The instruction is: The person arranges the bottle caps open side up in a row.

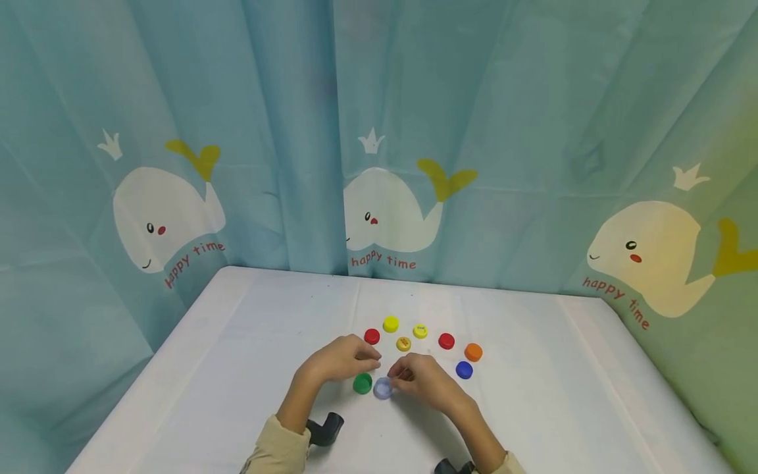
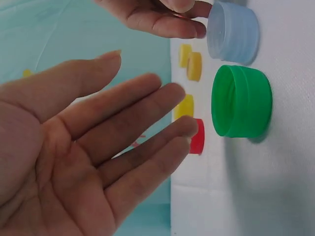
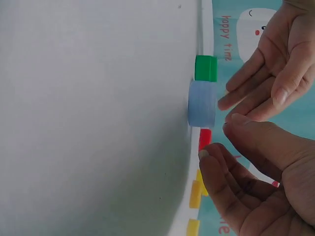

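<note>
On white table (image 1: 237, 375), pale-blue cap (image 1: 383, 388) & green cap (image 1: 362, 383) sit hollow-up — prob. steadier so; L hand (image 1: 342, 359) loosely spread, R hand (image 1: 423, 378) w/ fingertips parted nr pale-blue cap — both empty.

Nine caps (image 1: 383, 390), two hands (image 1: 342, 357), apparently two black objects (image 1: 327, 430)

On the surface (image 1: 195, 395), before the curtain (image 1: 296, 131), the left near cap (image 1: 362, 384) and right near cap (image 1: 383, 389) lie side by side. The left fingers (image 2: 135, 118) are behind the left near cap, the right fingers (image 3: 216, 184) just right of the right near cap. Farther back, left to right, lie the back-left cap (image 1: 372, 336), rearmost cap (image 1: 391, 324), inner cap (image 1: 404, 343), centre cap (image 1: 420, 330), back-right cap (image 1: 447, 340), side cap (image 1: 464, 370) and rightmost cap (image 1: 474, 352); the side cap sits before the rightmost cap.
</note>
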`<state>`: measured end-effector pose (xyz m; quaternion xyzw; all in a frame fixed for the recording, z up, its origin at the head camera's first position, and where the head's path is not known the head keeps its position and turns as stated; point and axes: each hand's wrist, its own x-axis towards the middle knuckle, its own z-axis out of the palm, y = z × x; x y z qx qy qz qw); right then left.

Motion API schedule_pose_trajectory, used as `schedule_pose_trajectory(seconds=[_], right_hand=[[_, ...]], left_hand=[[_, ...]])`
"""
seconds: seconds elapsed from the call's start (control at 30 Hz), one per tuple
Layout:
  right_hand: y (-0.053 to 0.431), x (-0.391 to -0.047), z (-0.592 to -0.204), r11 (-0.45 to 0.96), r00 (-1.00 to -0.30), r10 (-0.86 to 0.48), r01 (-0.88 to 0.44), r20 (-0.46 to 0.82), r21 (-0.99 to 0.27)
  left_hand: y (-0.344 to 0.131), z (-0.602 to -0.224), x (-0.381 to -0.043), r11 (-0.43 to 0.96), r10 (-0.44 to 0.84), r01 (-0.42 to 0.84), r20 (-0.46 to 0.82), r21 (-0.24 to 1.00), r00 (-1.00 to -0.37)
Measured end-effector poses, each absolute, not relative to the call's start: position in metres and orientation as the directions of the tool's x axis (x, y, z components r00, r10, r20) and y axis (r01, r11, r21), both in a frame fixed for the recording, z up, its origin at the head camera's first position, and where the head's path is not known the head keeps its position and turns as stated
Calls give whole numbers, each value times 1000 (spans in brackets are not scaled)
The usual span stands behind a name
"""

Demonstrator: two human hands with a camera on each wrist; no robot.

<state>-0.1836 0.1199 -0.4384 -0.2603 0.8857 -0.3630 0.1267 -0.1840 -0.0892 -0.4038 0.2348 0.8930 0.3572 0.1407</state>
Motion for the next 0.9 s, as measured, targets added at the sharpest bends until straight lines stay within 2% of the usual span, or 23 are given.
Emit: schedule_pose_trajectory(seconds=[0.27, 0.5, 0.7, 0.9], right_hand=[[125, -187, -437, 624, -859, -512, -365, -9, -691], [135, -187, -439, 634, -887, -462, -337, 8, -696], [137, -188, -441, 601, -892, -439, -378, 105, -704], [128, -195, -438, 621, -894, -428, -396, 131, -677]], left_hand=[[-93, -407, -187, 627, 328, 190, -35, 755, -944], [-90, -413, -190, 693, 135, 94, -1, 715, -991], [-89, -416, -192, 684, 127, 83, -6, 724, -992], [-95, -416, -205, 695, 110, 50, -38, 717, -993]])
